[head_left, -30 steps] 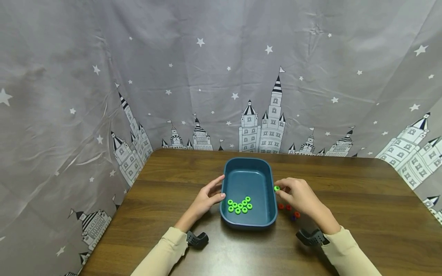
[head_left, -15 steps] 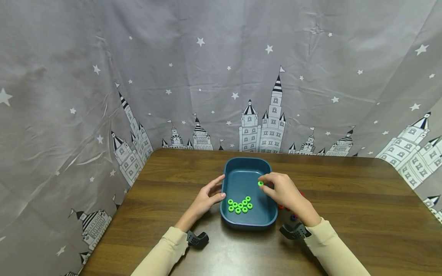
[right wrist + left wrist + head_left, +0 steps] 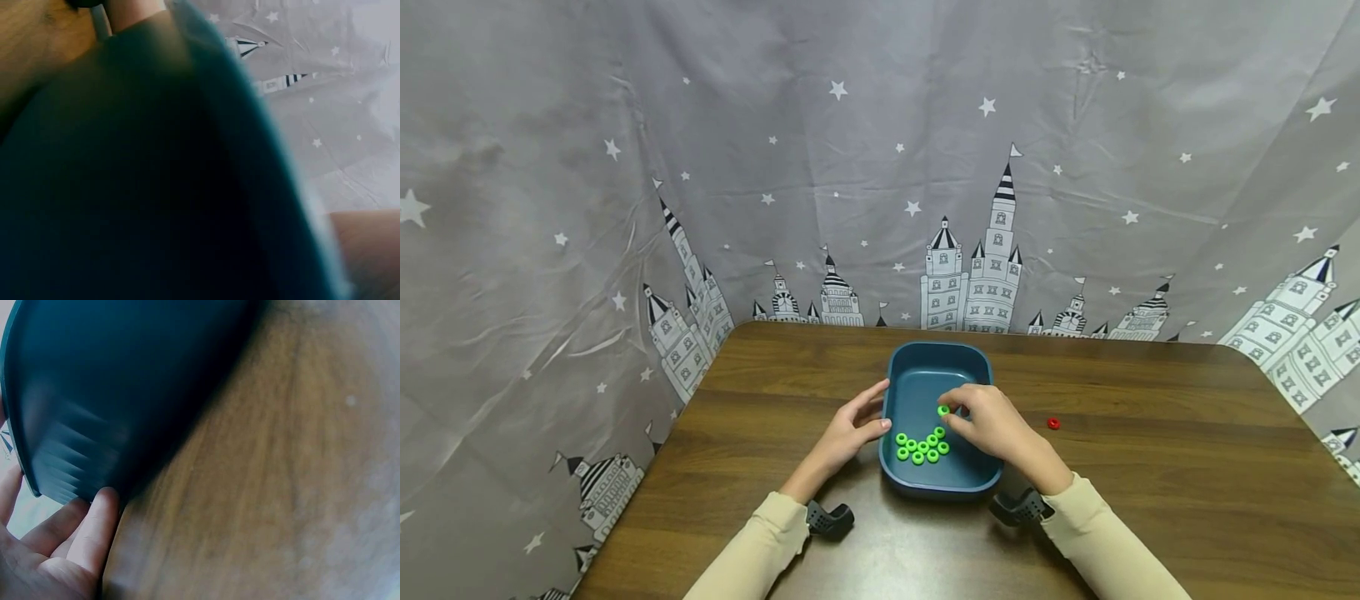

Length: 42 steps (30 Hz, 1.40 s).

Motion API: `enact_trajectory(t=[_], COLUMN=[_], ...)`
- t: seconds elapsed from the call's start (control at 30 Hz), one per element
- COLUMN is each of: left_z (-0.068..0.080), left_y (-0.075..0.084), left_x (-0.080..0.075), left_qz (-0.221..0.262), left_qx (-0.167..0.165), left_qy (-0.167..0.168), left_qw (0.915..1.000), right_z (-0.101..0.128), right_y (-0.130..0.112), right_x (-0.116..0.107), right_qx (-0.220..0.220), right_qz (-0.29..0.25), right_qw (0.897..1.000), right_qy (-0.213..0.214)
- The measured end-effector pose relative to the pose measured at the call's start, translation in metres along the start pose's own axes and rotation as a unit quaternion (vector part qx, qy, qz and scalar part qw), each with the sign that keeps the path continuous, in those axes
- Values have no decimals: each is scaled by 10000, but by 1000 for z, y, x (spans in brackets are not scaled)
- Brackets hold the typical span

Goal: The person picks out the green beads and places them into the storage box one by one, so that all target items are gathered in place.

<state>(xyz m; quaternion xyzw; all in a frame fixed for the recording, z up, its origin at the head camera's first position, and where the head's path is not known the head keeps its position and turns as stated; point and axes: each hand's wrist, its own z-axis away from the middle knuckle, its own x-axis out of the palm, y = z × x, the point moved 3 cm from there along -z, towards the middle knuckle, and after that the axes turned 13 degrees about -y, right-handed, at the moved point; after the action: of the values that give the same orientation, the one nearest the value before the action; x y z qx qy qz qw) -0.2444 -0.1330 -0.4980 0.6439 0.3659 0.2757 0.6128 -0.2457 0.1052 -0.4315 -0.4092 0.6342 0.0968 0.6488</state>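
The right hand (image 3: 992, 429) reaches over the near right rim of the teal tray (image 3: 936, 360) and pinches one green ring (image 3: 943, 410) between its thumb and fingertips, holding it just above the cluster of green rings (image 3: 921, 447) that lies on the tray floor toward the tray's near left corner. The pinch suits a piece this small: the ring is a short, thick plastic loop with a round hole, bright and smooth, and only fingertip contact can carry it.

The left hand (image 3: 850, 429) rests against the tray's left wall with its fingers (image 3: 94, 528) straight and relaxed, the tips touching the outer side where the wall meets the table (image 3: 1150, 467). Held flat like this, it looks to be steadying the tray so it does not slide on the smooth top. The left wrist view shows the same contact at the tray's rounded corner, with faint ribbing or blur on the dark plastic; which of the two, I cannot tell.

The tray is a shallow rounded rectangle of matte plastic with a raised lip, deep enough to keep the rings from rolling out. The table is dark wood-grain laminate with rounded corners. To the right of the tray, well apart from it, a single red ring (image 3: 1053, 423) lies on the table. Behind the tray hangs a creased grey cloth backdrop (image 3: 880, 167) printed with stars and castles.
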Motion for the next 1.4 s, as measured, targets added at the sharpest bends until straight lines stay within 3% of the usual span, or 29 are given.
enact_trajectory(t=[0.5,0.73,1.4], left_z=[1,1,0], left_y=[1,0,-1], left_x=[-1,-1,0], left_qz=[-21,-39,98], left_qx=[-77,42,23], left_qy=[43,-4,-30], left_qw=[10000,10000,9999], right_z=[0,1,2], right_y=[-8,-8,-8], right_x=[14,16,19], right_qx=[44,155,299], right_qz=[770,1147,1690], right_qw=[9963,9926,9834], right_qy=[-367,-373,-581])
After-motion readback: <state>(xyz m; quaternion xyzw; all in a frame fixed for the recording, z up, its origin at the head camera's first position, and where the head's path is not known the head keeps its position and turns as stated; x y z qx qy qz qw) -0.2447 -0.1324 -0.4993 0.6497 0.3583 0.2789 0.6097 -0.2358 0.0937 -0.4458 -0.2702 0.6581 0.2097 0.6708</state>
